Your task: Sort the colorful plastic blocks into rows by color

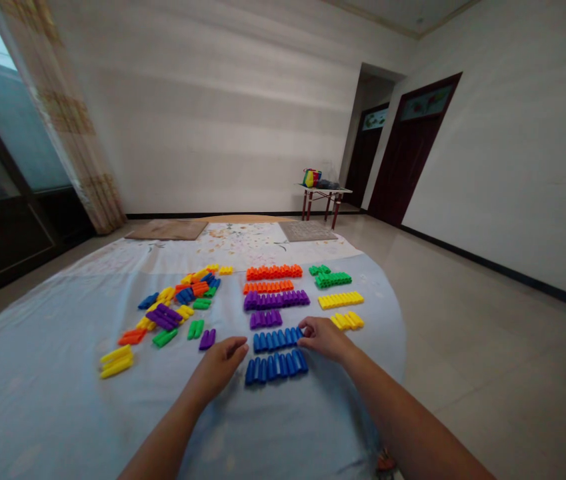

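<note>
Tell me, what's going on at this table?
A person's right hand is at the right end of the farther row of blue plastic tubes. The left hand, apparently holding nothing, is just left of the blue rows. Orange tubes and purple tubes are lined up beyond; green tubes and yellow tubes lie farther right. A loose, mixed-colour pile lies to the left.

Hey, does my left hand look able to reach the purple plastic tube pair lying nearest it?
Likely yes: the left hand looks empty, the purple plastic tube pair lies right beside it, and nothing visible stands between.
</note>
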`<action>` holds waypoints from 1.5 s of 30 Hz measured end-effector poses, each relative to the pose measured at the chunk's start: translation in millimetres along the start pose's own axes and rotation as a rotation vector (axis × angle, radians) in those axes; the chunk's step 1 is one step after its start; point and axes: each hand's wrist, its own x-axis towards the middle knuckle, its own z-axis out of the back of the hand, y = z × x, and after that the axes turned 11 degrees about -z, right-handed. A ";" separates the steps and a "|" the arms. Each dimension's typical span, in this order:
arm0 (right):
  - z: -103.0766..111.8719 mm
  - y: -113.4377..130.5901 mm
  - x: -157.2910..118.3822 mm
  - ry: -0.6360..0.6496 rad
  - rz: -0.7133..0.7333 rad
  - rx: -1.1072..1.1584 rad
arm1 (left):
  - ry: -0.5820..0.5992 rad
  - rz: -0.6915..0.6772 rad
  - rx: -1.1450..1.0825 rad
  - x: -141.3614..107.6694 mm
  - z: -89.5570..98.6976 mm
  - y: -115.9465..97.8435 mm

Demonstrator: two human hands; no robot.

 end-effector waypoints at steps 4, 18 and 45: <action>-7.3 2.9 3.2 -0.023 0.027 0.008 | 0.012 0.010 -0.032 2.4 -5.1 5.8; 5.7 37.9 -0.7 -0.126 0.179 0.034 | -0.436 0.126 -0.035 -1.2 57.0 7.4; -3.7 65.9 27.3 -0.190 0.274 0.018 | -0.711 0.272 0.244 -18.6 72.0 62.9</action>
